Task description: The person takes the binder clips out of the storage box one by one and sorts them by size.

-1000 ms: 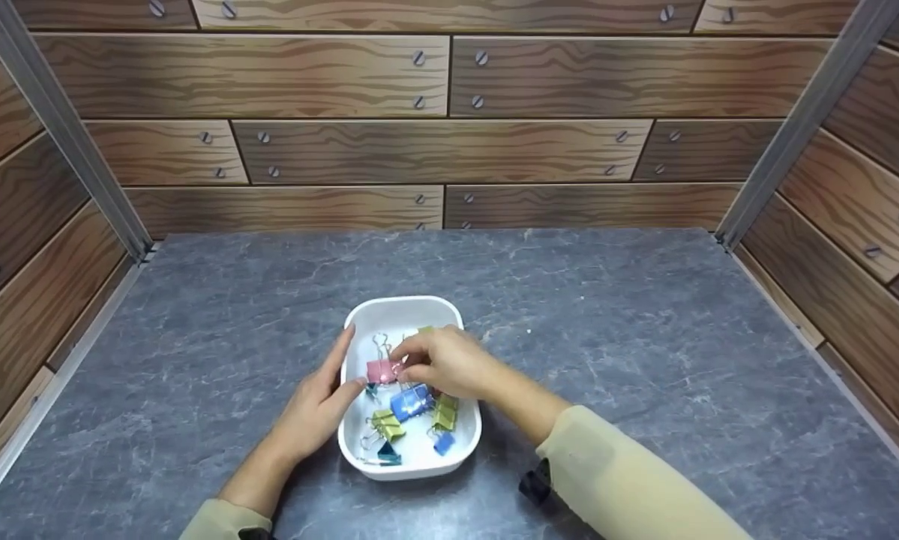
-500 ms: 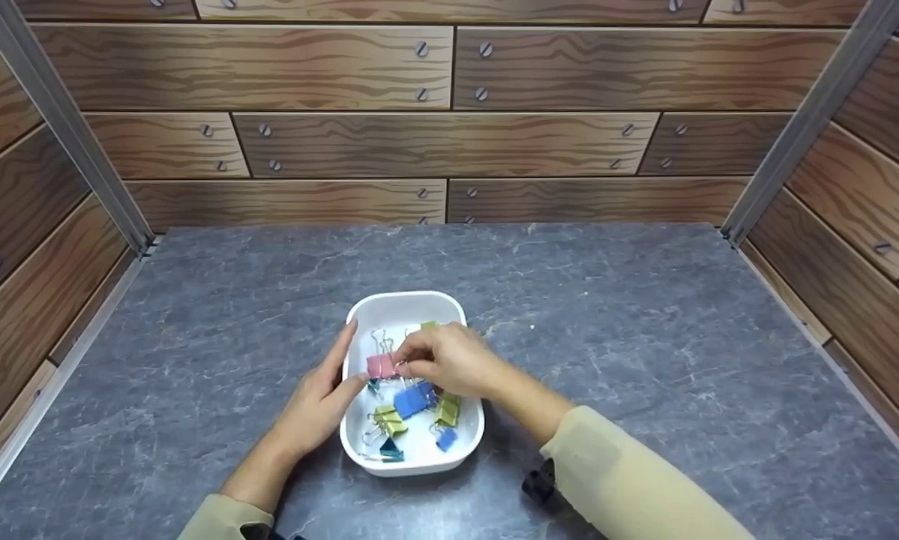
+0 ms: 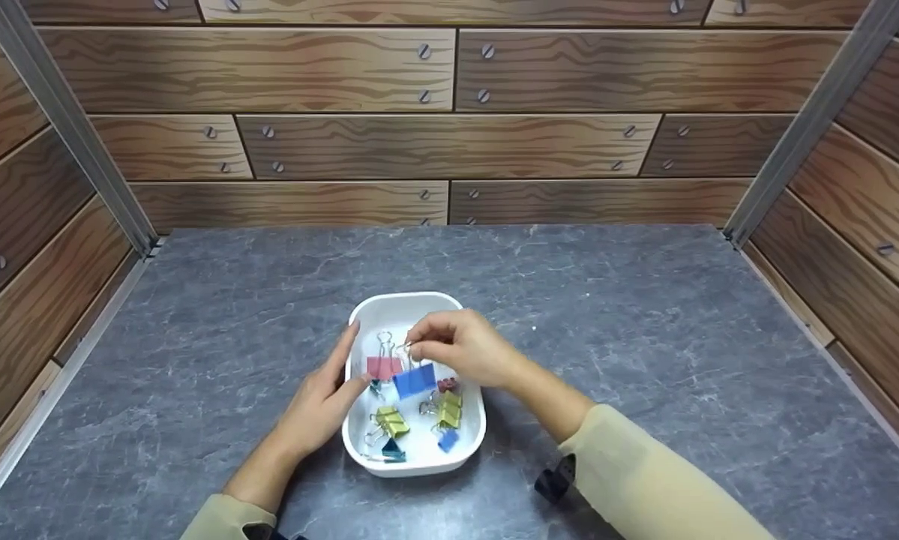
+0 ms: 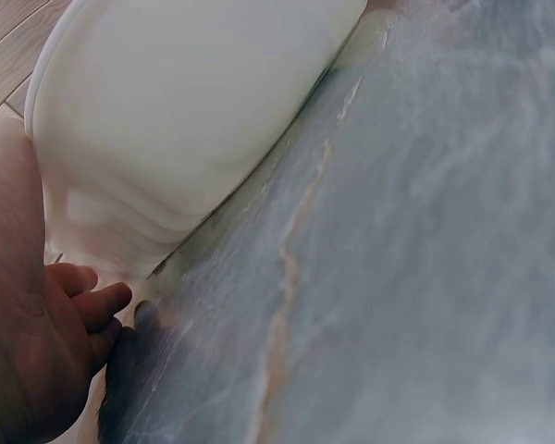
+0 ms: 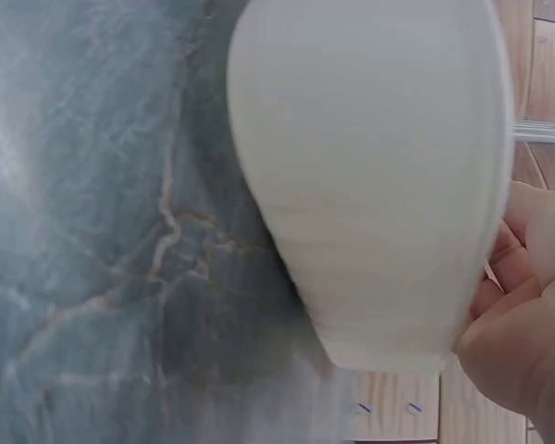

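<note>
A white oval tray [image 3: 404,298] sits on the grey stone-look table and holds several coloured binder clips. My right hand [image 3: 413,351] hovers over the tray's middle and pinches the wire handle of a blue clip [image 3: 415,381], which hangs just under its fingers. A pink clip [image 3: 382,367] stands right beside it. My left hand [image 3: 348,360] lies along the tray's left wall with straight fingers, thumb at the rim. The left wrist view shows the tray's outer wall [image 4: 185,111] beside my left hand [image 4: 37,351]. In the right wrist view, the tray [image 5: 370,185] hides the clips.
Lower in the tray lie two yellow-green clips [image 3: 391,421] [image 3: 449,409], a teal one [image 3: 391,450], a small blue one [image 3: 445,439] and a dark red one [image 3: 447,385]. Wood-pattern walls [image 3: 449,142] close in the table [image 3: 644,360] at the back and both sides.
My right hand has risen slightly with the blue clip, lifting it off the pile to hang beside the pink clip. The left hand and tray have stayed put.
</note>
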A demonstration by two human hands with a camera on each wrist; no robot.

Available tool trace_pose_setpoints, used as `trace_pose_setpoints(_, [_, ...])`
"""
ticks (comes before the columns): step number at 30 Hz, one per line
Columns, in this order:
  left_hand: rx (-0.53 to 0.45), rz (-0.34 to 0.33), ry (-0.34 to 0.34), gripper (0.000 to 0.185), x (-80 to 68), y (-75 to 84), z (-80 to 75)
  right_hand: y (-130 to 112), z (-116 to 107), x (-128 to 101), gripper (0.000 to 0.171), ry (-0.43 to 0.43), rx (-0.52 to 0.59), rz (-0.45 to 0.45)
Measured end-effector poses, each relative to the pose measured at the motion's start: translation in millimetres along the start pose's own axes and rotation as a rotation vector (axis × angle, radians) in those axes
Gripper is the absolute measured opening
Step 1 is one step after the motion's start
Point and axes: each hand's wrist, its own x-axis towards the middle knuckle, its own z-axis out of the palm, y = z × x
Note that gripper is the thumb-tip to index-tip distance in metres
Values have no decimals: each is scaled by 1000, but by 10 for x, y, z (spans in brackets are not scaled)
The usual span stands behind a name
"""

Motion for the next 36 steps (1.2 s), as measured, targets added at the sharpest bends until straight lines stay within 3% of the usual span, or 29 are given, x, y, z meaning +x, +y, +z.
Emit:
trace_pose_setpoints(9, [6,-8,9,75,5,7,3,-69,-405,-51,15,166,107,-12])
trace_pose_setpoints(17, [14,-7,14,74,2,5,5,2,-755,-82,16,285,77,30])
trace_pose_setpoints(26, [2,13,11,74,12,10,3,314,-1050,-5,15,433,3,91])
trace_pose_setpoints(36, [18,8,15,74,19,7,4,691,-1126,81,15,409,-68,207])
